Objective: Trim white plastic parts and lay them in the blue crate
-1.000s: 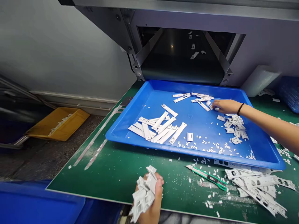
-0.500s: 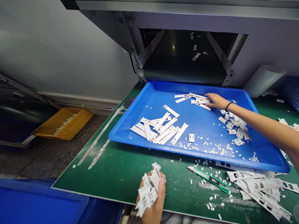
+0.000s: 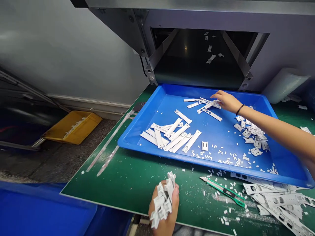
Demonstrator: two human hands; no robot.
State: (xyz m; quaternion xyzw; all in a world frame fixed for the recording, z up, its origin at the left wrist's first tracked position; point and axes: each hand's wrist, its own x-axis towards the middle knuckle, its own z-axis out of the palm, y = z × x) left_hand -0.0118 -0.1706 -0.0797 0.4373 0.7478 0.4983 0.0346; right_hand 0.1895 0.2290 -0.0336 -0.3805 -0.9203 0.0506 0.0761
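Observation:
My left hand (image 3: 167,209) is closed around a bunch of small white plastic pieces (image 3: 162,203) above the green table's front edge. Inside the blue tray (image 3: 157,153), toward the back, my right hand (image 3: 227,101) has its fingers closed on a long white strip (image 3: 207,107) lying over other strips. More long white strips (image 3: 176,139) lie in a loose pile at the tray's left. Small white clips (image 3: 257,136) are heaped at its right, under my forearm. One white clip (image 3: 204,146) lies by itself near the tray's front, among tiny white bits.
On the green table (image 3: 128,183) are a green utility knife (image 3: 223,191) and a pile of white strips (image 3: 280,200). Behind the tray is a dark conveyor belt (image 3: 197,70) with several white pieces. A yellow bin (image 3: 81,131) stands at the left, a clear roll (image 3: 285,85) at the right.
My right hand has shifted slightly, and a strip at its fingertips now lies slanted across the others. My left hand still holds its bunch. The whole view has shifted a little.

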